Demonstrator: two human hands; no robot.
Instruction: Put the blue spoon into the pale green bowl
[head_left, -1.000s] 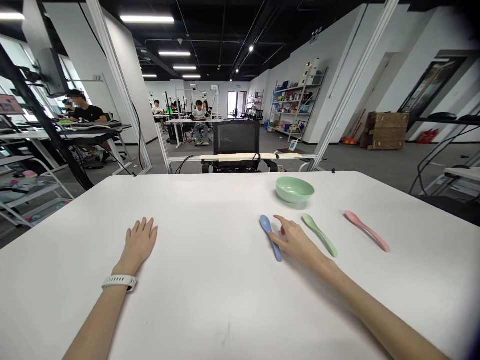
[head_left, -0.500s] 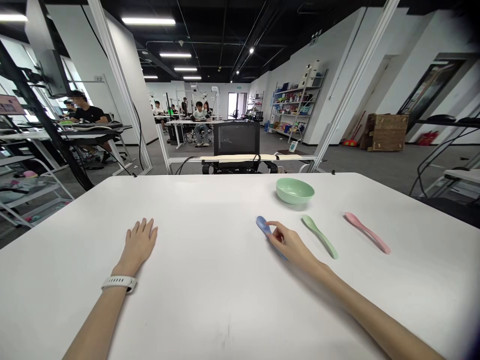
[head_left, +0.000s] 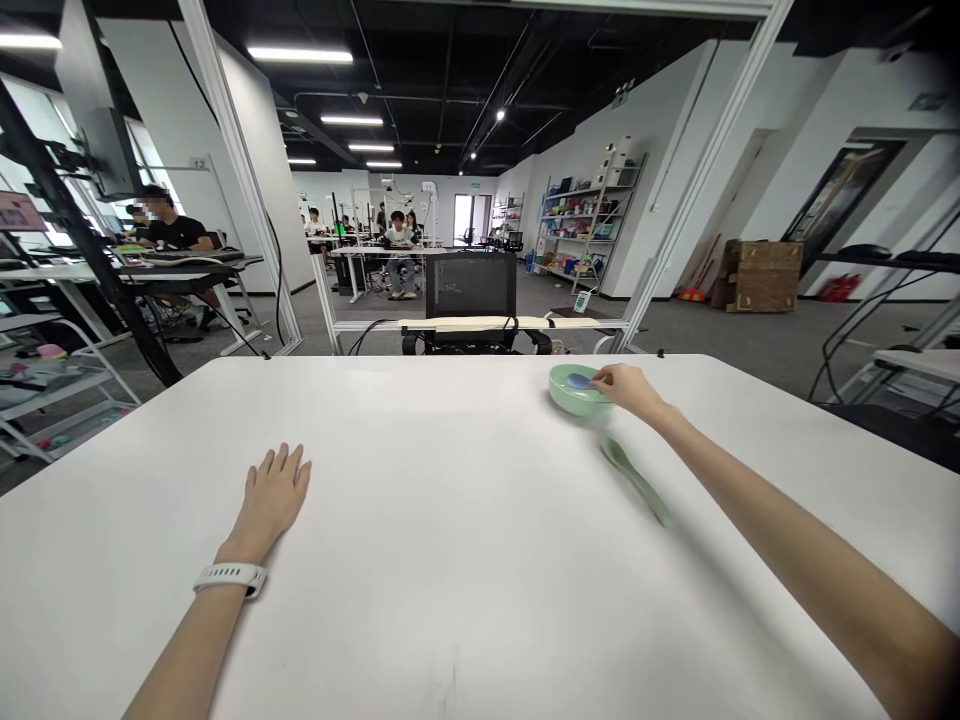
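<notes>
My right hand (head_left: 628, 390) reaches the far side of the table and pinches the handle of a blue plastic spoon (head_left: 577, 381), whose head lies inside a pale green bowl (head_left: 568, 390). Nearer me, a green plastic spoon (head_left: 636, 482) lies on the white table (head_left: 420, 600), just below my right forearm. No pink spoon shows; my forearm may hide it. My left hand (head_left: 271, 495) rests flat on the tabletop, fingers apart, touching nothing else. A white wristband (head_left: 230, 579) circles my left wrist.
The table's far edge runs just behind the bowl, with a black chair (head_left: 471, 285) and a pale bar (head_left: 480, 324) beyond it. A metal frame post (head_left: 697, 180) stands at the far right. Seated people work at desks farther back.
The blue spoon has left the table and its head now lies in the bowl. My right hand has moved forward with it. The pink spoon no longer shows. My left hand stays put.
</notes>
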